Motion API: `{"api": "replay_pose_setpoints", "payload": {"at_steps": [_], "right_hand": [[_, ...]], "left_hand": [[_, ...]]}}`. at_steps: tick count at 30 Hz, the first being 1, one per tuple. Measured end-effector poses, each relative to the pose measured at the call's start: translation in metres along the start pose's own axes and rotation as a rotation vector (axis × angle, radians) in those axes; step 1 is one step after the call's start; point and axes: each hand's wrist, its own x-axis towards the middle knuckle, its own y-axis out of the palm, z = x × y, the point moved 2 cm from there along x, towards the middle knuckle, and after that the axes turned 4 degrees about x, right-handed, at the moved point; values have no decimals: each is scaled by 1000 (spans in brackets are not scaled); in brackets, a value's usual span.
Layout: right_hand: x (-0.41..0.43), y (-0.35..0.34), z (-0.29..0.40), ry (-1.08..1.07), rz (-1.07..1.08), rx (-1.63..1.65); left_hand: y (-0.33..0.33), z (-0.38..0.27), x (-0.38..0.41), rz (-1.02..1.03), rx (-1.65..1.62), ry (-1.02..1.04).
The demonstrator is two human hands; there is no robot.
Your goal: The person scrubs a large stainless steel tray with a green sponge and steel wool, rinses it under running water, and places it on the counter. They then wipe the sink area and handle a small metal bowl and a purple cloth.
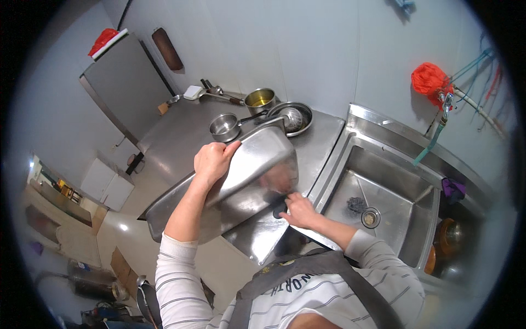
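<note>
A deep rectangular stainless steel pan [250, 164] is tilted over the counter, its outer walls turned towards me. My left hand [214, 162] grips it near the long upper rim, with the thumb along the metal. Low at the pan's right end is my right hand [302, 211], its fingers bent. A small dark thing [280, 211] shows between its thumb and fingers; what it is, and whether I hold it, cannot be made out. A blurred reflection appears in the pan's shiny wall.
A steel sink [404, 224] with dark steel wool [356, 204] beside its drain adjoins the steel counter [172, 123]. Behind the pan stand a small saucepan [224, 126], a pot of yellow liquid [260, 100] and a round bowl [307, 119]. A hose [429, 144] hangs from the tap.
</note>
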Motion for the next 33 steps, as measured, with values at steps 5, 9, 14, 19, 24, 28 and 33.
{"api": "replay_pose_setpoints", "payload": {"at_steps": [5, 9, 14, 19, 24, 28, 33], "right_hand": [[37, 43, 17, -82, -101, -164], [82, 90, -41, -152, -97, -109], [74, 15, -56, 231, -751, 772], [37, -158, 80, -353, -1044, 677], [54, -185, 153, -497, -984, 109], [66, -207, 142, -302, -1023, -160], [71, -244, 100, -121, -1152, -99]], "left_hand": [[-30, 24, -10, -180, -18, -115], [-43, 21, -12, -325, -54, -152], [-48, 33, -19, -485, -43, -163], [-39, 7, -14, -405, 5, -177], [-11, -19, -9, -362, 13, -5], [-14, -44, -28, -498, -179, 264], [-14, -65, -35, -499, -47, 107]]}}
